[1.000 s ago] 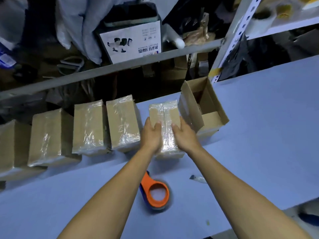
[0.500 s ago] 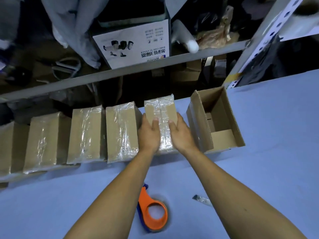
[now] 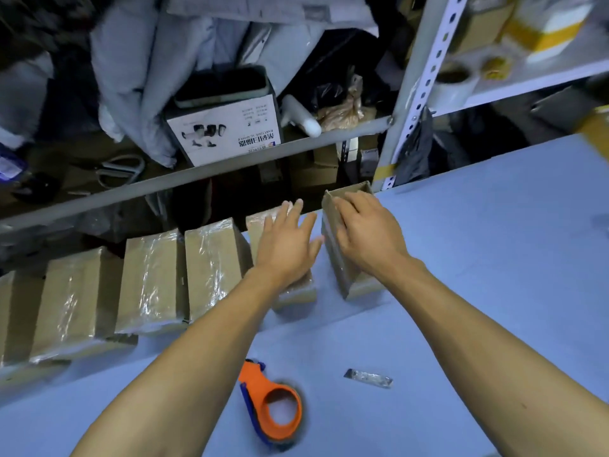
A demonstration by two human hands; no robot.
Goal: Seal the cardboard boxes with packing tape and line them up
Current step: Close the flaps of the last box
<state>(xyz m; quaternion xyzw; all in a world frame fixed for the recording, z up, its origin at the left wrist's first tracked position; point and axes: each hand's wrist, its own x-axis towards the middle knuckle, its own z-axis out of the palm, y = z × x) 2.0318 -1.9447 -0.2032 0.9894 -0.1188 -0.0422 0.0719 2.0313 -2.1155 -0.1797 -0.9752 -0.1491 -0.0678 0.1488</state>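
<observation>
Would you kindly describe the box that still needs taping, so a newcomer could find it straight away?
Start at the blue table and follow the row of cardboard boxes along its far edge. At the row's right end, under the right hand, stands the open box. Its neighbours are shut and shiny with clear tape; this one's top is open.

You face a pale blue desk (image 3: 494, 258) set against grey metal shelving (image 3: 211, 166). A perforated upright post (image 3: 425, 80) divides its bays. The lower shelf is cluttered and dim, holding a white printed carton (image 3: 227, 133), scissors (image 3: 120, 168) and draped grey fabric (image 3: 138, 61).
</observation>
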